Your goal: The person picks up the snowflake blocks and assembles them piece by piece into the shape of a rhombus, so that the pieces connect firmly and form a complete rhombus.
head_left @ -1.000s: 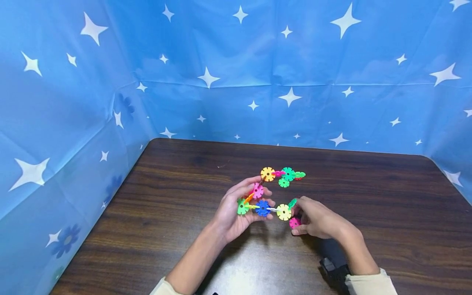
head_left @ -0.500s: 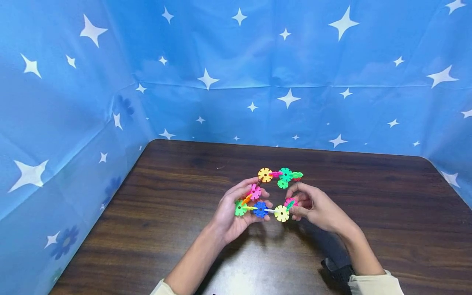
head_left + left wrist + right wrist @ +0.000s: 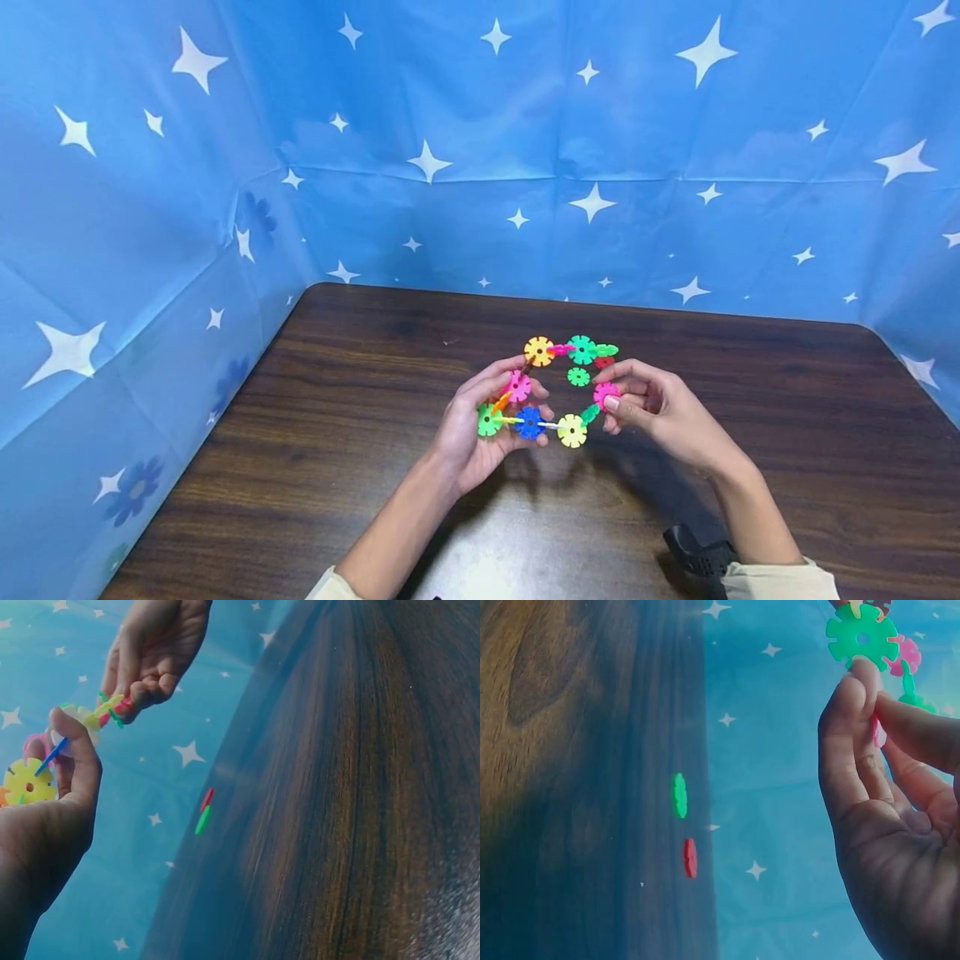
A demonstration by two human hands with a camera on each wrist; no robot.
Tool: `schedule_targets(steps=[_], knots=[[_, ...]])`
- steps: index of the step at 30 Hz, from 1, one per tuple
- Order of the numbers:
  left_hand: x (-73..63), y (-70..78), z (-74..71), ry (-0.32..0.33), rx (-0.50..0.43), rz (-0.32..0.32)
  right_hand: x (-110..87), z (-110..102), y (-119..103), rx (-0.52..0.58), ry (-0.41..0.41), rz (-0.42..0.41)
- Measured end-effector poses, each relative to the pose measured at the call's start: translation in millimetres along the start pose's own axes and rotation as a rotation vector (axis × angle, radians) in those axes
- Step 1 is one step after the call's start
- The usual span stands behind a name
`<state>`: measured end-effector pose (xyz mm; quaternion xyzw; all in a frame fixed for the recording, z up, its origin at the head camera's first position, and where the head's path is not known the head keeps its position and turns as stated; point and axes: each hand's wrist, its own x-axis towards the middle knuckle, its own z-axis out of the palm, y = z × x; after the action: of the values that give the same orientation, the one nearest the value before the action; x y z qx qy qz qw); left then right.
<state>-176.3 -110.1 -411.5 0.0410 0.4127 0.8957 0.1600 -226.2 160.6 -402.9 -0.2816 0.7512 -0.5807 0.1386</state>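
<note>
A chain of colourful plastic snowflake discs (image 3: 530,423), slotted edge to edge into an almost closed ring, is held above the table. My left hand (image 3: 474,437) grips its left side, around the green, pink and blue discs. Thumb and fingers of my right hand (image 3: 663,408) pinch a pink disc (image 3: 606,395) at the lower right end, beside a teal disc (image 3: 590,415). The other end, along the top, finishes in a light green disc (image 3: 607,351). In the right wrist view, fingers hide most of the pink disc (image 3: 879,733).
A loose green disc (image 3: 578,377) and a loose red disc (image 3: 604,362) lie on the dark wooden table (image 3: 360,375). A black device (image 3: 697,552) is by the right wrist. Blue star-printed cloth (image 3: 480,125) stands behind and to the left.
My right hand has moved up and turned, swinging the pink disc from below the teal disc to its upper right. The left hand has stayed nearly still with the chain.
</note>
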Motion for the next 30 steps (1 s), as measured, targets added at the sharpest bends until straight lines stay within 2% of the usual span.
schedule_targets(steps=[10,21,30], knots=[[0.3,0.3,0.6,-0.01,0.034,0.02,-1.3,-1.6,-1.0,-0.017,-0.017,-0.018],[-0.2,1.0,2.0,-0.02,0.087,0.05,-0.1,-0.5,-1.8,-0.04,0.006,0.008],[-0.3,0.8,1.2,-0.037,0.091,0.062,0.7,0.3,-0.2,-0.071,0.038,-0.002]])
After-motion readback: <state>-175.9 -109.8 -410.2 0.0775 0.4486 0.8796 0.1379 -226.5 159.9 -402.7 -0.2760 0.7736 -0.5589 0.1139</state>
